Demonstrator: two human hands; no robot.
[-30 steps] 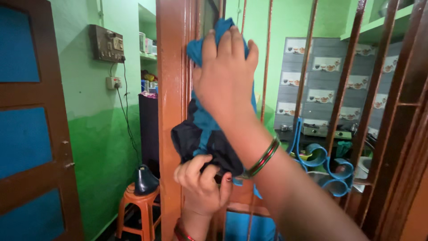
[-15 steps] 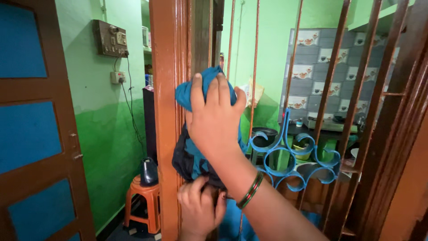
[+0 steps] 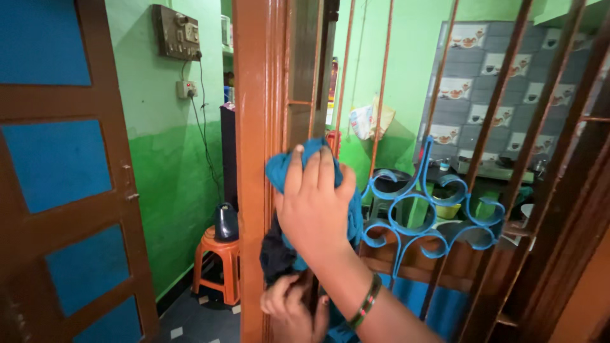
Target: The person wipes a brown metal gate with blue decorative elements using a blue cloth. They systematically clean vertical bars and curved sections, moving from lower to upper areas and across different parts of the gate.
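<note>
My right hand (image 3: 314,206) presses a blue cloth (image 3: 283,171) flat against the brown wooden window frame (image 3: 260,95), fingers spread over the cloth's top. The cloth's darker lower part (image 3: 274,254) hangs down below the palm. My left hand (image 3: 289,308) grips that hanging end from below, near the bottom edge of the view. Both wrists wear bangles. Brown vertical bars (image 3: 381,89) and a blue curled metal ornament (image 3: 426,213) of the window grille stand just right of my hands.
A brown door with blue panels (image 3: 60,165) stands open at the left. An orange plastic stool (image 3: 216,260) bearing a dark object sits by the green wall, under a switchboard (image 3: 178,32) with a hanging cable. A kitchen counter with vessels (image 3: 445,206) shows through the grille.
My right hand has slid the blue cloth down the wooden frame, from high up to mid height. My left hand kept hold of the hanging end and sank lower.
</note>
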